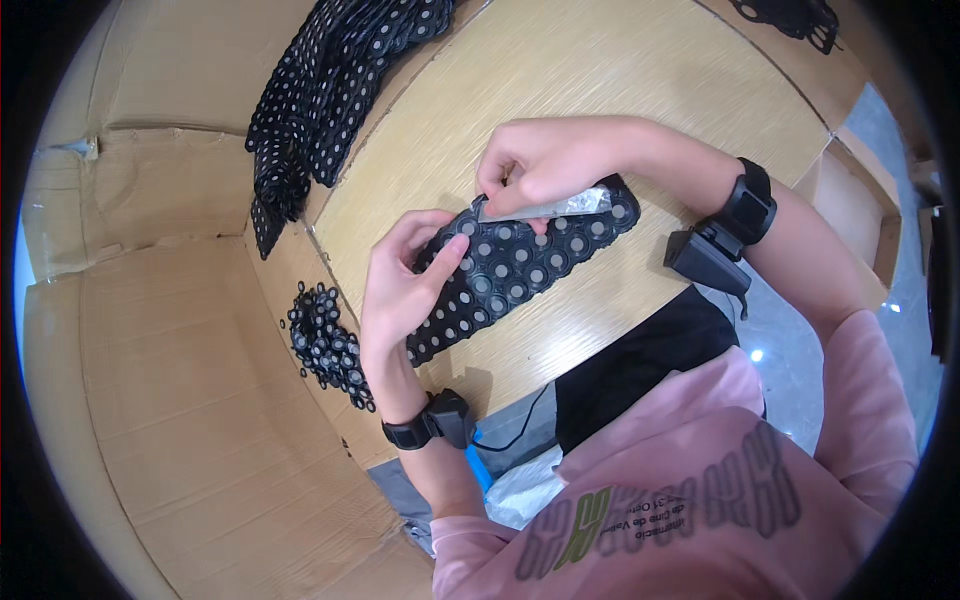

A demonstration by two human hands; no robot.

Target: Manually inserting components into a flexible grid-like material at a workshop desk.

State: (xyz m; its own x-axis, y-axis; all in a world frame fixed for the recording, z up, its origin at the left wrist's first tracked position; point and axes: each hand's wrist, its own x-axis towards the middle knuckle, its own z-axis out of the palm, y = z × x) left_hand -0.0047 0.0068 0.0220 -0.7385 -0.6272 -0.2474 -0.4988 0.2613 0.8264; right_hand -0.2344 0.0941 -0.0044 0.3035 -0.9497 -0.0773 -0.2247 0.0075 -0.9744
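Note:
A black sheet of moulded rubber-like rings with grey round centres [515, 262] lies slantwise on the wooden table. My left hand [405, 275] grips its left part, thumb on top and fingers around the far edge. My right hand [545, 170] is closed around a flat silvery tool [575, 204], whose wider end points right over the sheet. The tool's narrow end is by the sheet's far edge, close to my left fingertips. My fingers partly hide that end, so its exact kind does not show.
Loose black rings [325, 345] lie piled beyond the table's left edge, next to a large cardboard box [210, 400]. More dotted black sheets [345, 90] are heaped at the far left. Black pieces [790, 15] sit at the far right. An open carton [850, 205] stands right of the table.

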